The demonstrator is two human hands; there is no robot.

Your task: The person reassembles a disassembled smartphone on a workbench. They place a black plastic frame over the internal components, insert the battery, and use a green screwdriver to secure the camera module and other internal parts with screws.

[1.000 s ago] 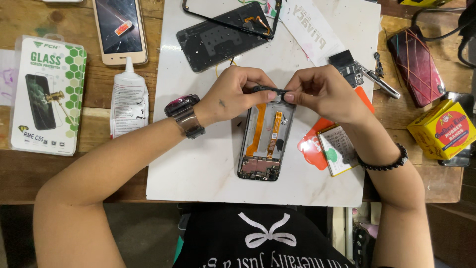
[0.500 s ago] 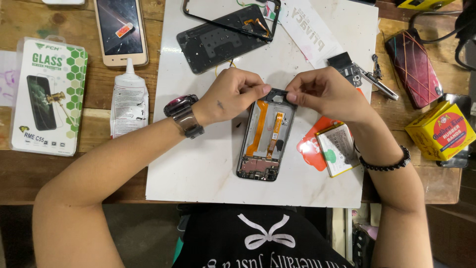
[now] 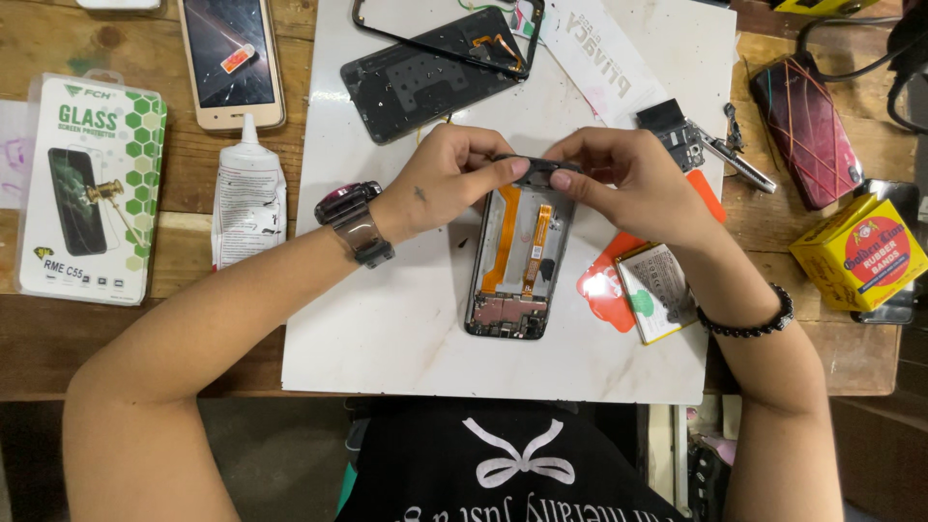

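An opened phone body (image 3: 517,266) with orange flex cables lies on a white work board (image 3: 387,319). My left hand (image 3: 447,179) and my right hand (image 3: 628,179) meet at its far end. Both pinch a small dark part (image 3: 539,171) against the top of the phone frame. A dark watch sits on my left wrist and a black bead bracelet on my right wrist.
A dark phone back panel (image 3: 430,72) and a thin frame lie at the board's far side. A battery (image 3: 655,290) rests on an orange sheet at the right. A glue tube (image 3: 248,188), a gold phone (image 3: 230,60), a screen protector box (image 3: 87,188), a yellow box (image 3: 860,253) and a red phone (image 3: 807,126) surround the board.
Both hands have stayed at the far end of the phone, and the fingers have shifted slightly on the small dark part, pressing it lower onto the frame.
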